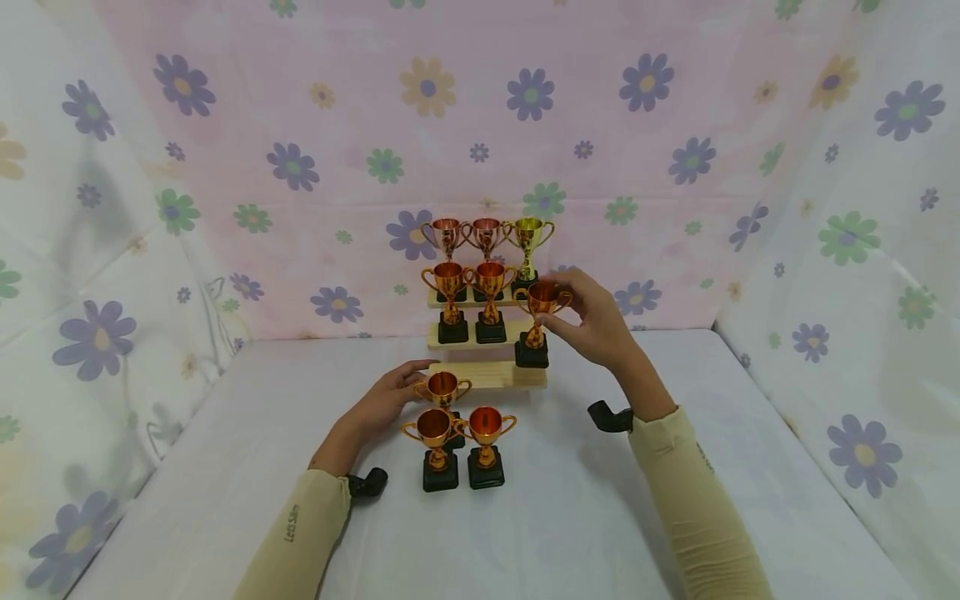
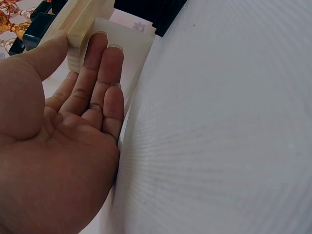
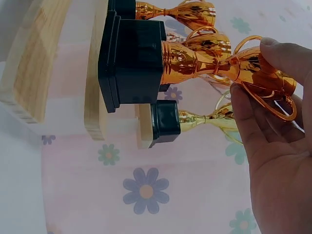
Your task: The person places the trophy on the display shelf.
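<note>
My right hand (image 1: pixel 596 321) pinches an orange-bronze trophy cup (image 1: pixel 532 352) by its bowl, thumb on one side and fingers on the other. That trophy is upright at the right end of a stepped wooden stand (image 1: pixel 480 375), by the middle step; whether its black base touches the step I cannot tell. In the left wrist view, my left hand (image 2: pixel 73 126) grips the left end of the lowest step (image 2: pixel 83 24), thumb against the wood and fingers beneath. Two bronze trophies (image 1: pixel 491 321) stand on the middle step. Behind them, the top step holds two rosy trophies (image 1: pixel 447 233) and a gold one (image 1: pixel 528 237).
Three more bronze trophies (image 1: pixel 486 467) stand on the white-covered table (image 1: pixel 555 533), in front of the stand and close to my left hand. Flower-printed cloth (image 1: pixel 480 100) rises behind and at both sides.
</note>
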The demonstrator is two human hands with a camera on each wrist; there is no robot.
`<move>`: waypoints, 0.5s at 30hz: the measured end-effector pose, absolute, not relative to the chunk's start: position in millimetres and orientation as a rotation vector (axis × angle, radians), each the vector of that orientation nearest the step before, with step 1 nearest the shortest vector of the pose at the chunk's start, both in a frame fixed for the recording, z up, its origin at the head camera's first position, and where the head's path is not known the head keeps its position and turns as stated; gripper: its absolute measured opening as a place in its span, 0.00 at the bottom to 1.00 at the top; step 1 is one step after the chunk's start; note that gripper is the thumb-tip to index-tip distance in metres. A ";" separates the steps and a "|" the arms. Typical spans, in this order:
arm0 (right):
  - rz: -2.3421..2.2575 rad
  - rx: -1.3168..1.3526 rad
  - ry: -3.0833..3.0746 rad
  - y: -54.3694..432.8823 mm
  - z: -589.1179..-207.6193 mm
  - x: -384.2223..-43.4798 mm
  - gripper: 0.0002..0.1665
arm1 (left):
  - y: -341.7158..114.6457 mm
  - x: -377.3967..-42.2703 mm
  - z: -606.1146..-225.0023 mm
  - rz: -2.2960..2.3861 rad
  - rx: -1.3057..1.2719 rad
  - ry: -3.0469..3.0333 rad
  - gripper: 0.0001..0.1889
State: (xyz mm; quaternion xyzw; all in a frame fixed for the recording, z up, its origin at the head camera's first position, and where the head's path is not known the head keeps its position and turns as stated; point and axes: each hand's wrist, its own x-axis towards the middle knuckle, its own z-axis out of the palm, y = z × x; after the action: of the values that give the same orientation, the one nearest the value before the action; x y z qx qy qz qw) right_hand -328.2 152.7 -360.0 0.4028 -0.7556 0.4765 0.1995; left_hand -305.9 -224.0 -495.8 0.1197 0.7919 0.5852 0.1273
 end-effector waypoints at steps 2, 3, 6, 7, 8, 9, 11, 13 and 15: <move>1.319 1.114 -2.128 152.7 -359.0 -331.0 0.32 | -224.0 -306.2 -495.4 1.702 0.349 2.307 0.30; 1.306 1.103 -2.140 152.7 -358.8 -332.6 0.31 | -223.8 -306.0 -494.8 1.705 0.343 2.306 0.30; 1.262 1.073 -2.176 152.0 -358.8 -336.1 0.32 | -223.2 -305.0 -493.4 1.700 0.344 2.310 0.29; 1.249 1.069 -2.188 151.6 -358.8 -337.0 0.32 | -222.9 -304.8 -493.1 1.697 0.346 2.312 0.29; 1.244 1.063 -2.198 151.3 -358.5 -337.6 0.32 | -222.6 -304.4 -492.7 1.700 0.342 2.309 0.28; 1.248 1.062 -2.203 151.0 -358.0 -338.0 0.32 | -222.5 -304.3 -492.7 1.700 0.344 2.309 0.28; 1.258 1.063 -2.213 150.6 -357.0 -338.7 0.33 | -222.4 -304.4 -493.0 1.702 0.353 2.308 0.28; 1.271 1.064 -2.226 151.0 -356.2 -340.0 0.33 | -222.6 -304.4 -493.5 1.698 0.357 2.313 0.28; 1.278 1.063 -2.242 151.7 -355.9 -341.4 0.33 | -223.0 -304.4 -494.3 1.691 0.357 2.324 0.28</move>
State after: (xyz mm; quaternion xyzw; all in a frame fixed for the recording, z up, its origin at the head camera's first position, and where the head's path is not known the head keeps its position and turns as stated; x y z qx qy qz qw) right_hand -341.4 151.7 -355.9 0.3750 -0.7911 0.4507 0.1744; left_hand -304.4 -223.0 -494.3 0.1223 0.7964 0.5795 0.1226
